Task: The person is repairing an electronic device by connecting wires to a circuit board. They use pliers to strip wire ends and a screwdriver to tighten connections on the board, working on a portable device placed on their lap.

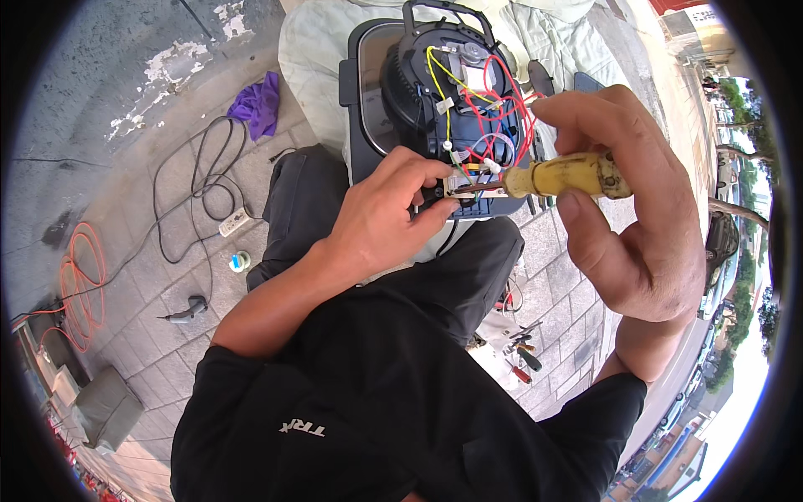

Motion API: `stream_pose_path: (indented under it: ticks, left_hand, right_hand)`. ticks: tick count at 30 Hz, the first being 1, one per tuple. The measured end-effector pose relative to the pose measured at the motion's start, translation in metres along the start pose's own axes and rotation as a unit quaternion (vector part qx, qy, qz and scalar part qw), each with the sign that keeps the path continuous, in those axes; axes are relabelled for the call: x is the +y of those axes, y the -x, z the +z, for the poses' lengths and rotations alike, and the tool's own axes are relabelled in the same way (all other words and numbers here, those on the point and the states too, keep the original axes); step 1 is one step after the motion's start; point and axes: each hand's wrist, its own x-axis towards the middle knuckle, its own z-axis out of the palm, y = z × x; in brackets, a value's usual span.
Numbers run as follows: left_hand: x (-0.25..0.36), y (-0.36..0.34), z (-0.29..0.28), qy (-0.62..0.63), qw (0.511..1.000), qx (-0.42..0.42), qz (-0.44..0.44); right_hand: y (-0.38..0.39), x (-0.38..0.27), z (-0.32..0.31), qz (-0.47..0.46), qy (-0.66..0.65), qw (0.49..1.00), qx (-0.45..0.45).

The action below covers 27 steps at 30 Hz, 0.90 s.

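An opened dark appliance [418, 92] rests upside down on the person's lap, its base off, red, yellow and white wires [493, 105] looping over the innards. The right hand [636, 209] is wrapped firmly round a yellow-handled screwdriver [569, 174], tip aimed at a small part near the front edge. The left hand [393, 213] pinches that small part [460, 186] between fingertips.

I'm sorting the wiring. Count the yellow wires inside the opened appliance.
1. A single yellow wire runs from the top of the opened appliance down through the red wires toward the left hand. Others may be hidden under the hands.
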Motion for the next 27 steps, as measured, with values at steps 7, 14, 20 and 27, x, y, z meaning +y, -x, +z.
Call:
stream_pose_path:
  ticks: [7, 14, 20, 27]
  left_hand:
    - [-0.001, 0.001, 0.004, 0.023, 1.000, 0.008, -0.003]
    - [-0.004, 0.003, 0.005, 0.024, 0.999, 0.022, 0.003]
    - [-0.003, 0.003, 0.006, 0.033, 0.999, 0.011, -0.015]
    - [-0.006, 0.003, 0.004, 0.031, 0.999, 0.032, -0.015]
  right_hand:
    - [0.003, -0.015, 0.007, 0.056, 0.037, 0.998, -0.001]
    - [-0.004, -0.018, 0.000, 0.084, 0.003, 0.996, -0.021]
    - [-0.003, -0.021, 0.004, 0.164, -0.024, 0.986, -0.021]
    - [-0.008, -0.007, 0.007, 0.013, 0.031, 0.999, -0.002]
